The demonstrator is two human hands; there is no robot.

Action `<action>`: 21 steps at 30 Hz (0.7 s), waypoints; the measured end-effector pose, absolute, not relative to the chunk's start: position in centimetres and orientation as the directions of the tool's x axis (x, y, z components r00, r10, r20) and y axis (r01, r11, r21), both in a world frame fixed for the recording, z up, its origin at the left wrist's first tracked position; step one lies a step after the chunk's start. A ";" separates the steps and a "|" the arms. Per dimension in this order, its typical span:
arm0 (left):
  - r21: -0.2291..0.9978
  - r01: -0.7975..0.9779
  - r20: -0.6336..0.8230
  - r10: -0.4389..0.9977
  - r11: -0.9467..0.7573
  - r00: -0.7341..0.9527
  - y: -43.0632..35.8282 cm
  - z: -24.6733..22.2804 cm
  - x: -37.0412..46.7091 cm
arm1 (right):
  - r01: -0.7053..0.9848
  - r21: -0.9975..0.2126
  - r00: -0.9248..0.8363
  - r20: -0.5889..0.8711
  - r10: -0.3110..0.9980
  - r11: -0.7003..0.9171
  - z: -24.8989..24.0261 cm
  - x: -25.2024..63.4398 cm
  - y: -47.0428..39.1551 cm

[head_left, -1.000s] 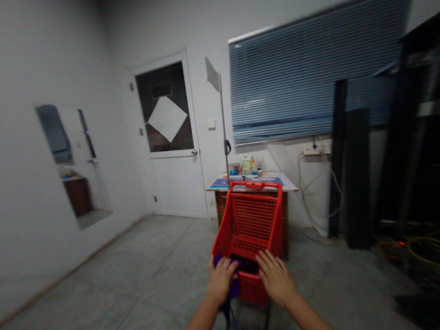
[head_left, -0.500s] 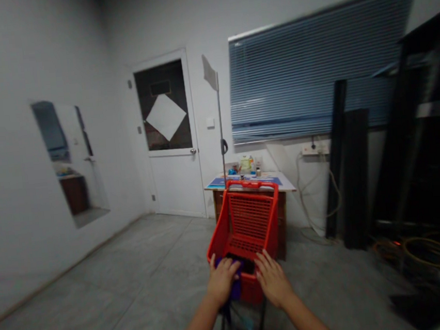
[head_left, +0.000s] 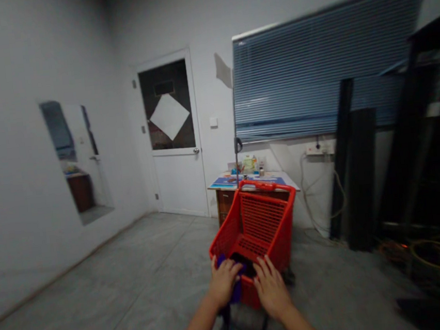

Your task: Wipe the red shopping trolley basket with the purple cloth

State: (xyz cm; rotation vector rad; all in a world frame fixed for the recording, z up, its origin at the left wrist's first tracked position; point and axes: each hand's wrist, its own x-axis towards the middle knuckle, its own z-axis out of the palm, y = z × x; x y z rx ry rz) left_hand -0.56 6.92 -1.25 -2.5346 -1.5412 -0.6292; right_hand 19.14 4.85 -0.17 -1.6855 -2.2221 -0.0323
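A red plastic shopping cart stands in front of me, its near end toward me and its handle at the far side. My left hand is closed over the left of the near rim, with a purple cloth bunched beneath its fingers. At the right of that rim lies my right hand, its fingers curled over the edge and slightly spread; its thumb is hidden. Between the hands, the inside of the basket looks dark. A pole with a pale flag rises by the cart's far left corner.
Behind the cart is a desk with bottles and printed sheets on top. A white door and a mirror are on the left. Dark panels, a rack and coiled cables stand or lie to the right on the concrete floor.
The cart has turned, its handle end and flag pole swinging to the right, and a rear wheel now shows. Both hands stay on the near rim. The view has shifted slightly left.
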 end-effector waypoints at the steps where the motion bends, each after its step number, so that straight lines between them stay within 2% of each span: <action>1: 0.112 0.863 0.407 0.815 -0.493 0.413 6.7 -1.2 -0.3 | 0.938 -0.192 -0.228 0.291 0.929 0.290 -0.3 19.0 4.7; 21: 0.173 0.856 0.384 0.834 -0.486 0.396 7.6 -0.9 -1.7 | 0.945 -0.215 -0.169 0.324 0.931 0.247 -0.5 18.6 3.9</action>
